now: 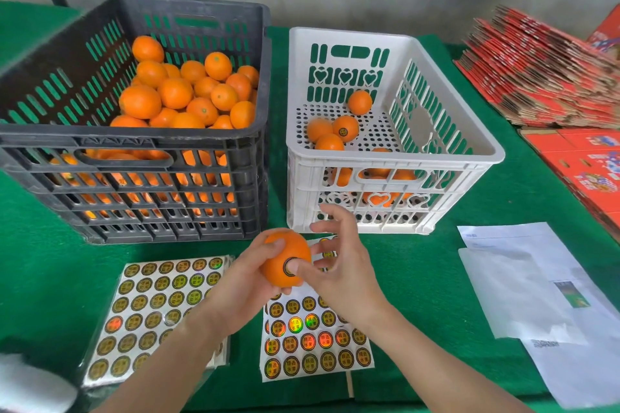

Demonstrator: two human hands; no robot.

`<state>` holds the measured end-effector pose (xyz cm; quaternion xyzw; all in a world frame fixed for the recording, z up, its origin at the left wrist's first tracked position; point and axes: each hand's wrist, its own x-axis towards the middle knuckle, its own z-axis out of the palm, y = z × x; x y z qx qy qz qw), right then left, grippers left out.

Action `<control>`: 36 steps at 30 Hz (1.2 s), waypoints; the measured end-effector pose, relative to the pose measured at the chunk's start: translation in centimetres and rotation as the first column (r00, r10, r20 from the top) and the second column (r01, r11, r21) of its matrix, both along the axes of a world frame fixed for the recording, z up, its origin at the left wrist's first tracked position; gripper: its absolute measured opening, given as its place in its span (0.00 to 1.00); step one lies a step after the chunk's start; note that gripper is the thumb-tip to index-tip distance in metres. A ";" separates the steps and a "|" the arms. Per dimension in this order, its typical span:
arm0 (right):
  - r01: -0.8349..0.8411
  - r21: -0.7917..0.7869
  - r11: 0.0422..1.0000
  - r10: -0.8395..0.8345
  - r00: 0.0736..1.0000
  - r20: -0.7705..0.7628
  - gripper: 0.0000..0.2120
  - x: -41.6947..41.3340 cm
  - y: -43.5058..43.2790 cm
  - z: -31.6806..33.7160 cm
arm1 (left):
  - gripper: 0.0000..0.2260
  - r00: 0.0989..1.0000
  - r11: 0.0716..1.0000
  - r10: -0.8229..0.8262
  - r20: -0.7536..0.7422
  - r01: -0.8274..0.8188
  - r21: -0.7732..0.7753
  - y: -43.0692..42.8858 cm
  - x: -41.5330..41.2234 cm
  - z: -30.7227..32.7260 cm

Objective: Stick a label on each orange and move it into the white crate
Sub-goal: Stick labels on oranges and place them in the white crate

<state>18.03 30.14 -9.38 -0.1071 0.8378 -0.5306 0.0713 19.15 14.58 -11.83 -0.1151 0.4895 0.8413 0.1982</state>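
"In front of the white crate (385,161), which item is in hand?" asks the inspector.

"One orange (285,248)," the operator replies. "The left hand (241,282) grips it from the side, fingers curled round it. The right hand (339,265) presses its thumb on a round label (286,267) on the fruit. Its other fingers are spread and loose and hold nothing."

"Contents of the white crate?"

"Several oranges on its perforated floor. One labelled orange (345,127) shows its sticker."

"Surroundings?"

"Just left of the white crate is a black crate (134,144) heaped with oranges. In front of the white crate, under the hands, are a label sheet (157,308) and a second label sheet (315,342) on green cloth (419,261). Right of the white crate are printed papers (536,295) and flattened red cartons (543,77)."
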 end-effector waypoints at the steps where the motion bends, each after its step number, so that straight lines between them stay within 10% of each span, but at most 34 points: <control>1: -0.037 0.016 0.999 0.037 0.999 -0.010 0.31 0.1 0.1 0.1 | 0.21 1.000 1.000 -0.004 -0.018 0.004 -0.019 0.0 0.0 0.2; 8: -0.101 0.077 0.992 0.121 0.937 -0.328 0.34 -0.2 -0.2 3.5 | 0.24 0.925 0.932 -0.172 -0.338 0.041 -0.361 0.5 -0.7 5.9; 12: -0.020 -0.054 0.998 -0.008 0.880 -0.475 0.32 -5.1 1.4 8.7 | 0.20 0.656 0.549 -0.201 -0.728 -0.540 -0.638 -2.1 -4.9 11.2; 15: 0.117 0.199 0.973 -0.034 0.925 -0.378 0.30 -12.3 3.1 11.9 | 0.11 0.631 0.175 -0.154 -0.760 -0.740 -0.650 -4.8 -10.0 13.7; 18: -0.124 0.626 0.770 0.184 0.982 -0.031 0.27 -19.0 4.5 11.9 | 0.11 0.808 -0.079 -0.190 -0.558 -0.579 -0.812 -6.8 -13.5 13.2; 23: -0.623 0.782 0.025 0.352 0.737 0.576 0.26 -24.4 4.1 5.7 | 0.10 0.884 -0.193 -0.234 -0.405 -0.451 -0.871 -7.2 -14.7 12.1; 30: -0.692 0.714 -0.103 0.318 0.658 0.683 0.28 -25.1 3.8 3.1 | 0.06 0.913 -0.095 -0.138 -0.383 -0.397 -0.913 -7.1 -14.7 12.1; 33: -0.508 0.861 0.035 0.403 0.795 0.453 0.23 -24.9 3.5 5.3 | 0.08 0.918 -0.063 -0.061 -0.391 -0.395 -0.917 -9.1 -14.7 13.0; 36: -0.031 0.713 0.700 0.297 0.921 -0.251 0.10 -25.2 1.4 8.9 | 0.10 0.948 -0.172 -0.045 -0.315 -0.318 -0.932 -11.9 -14.0 13.1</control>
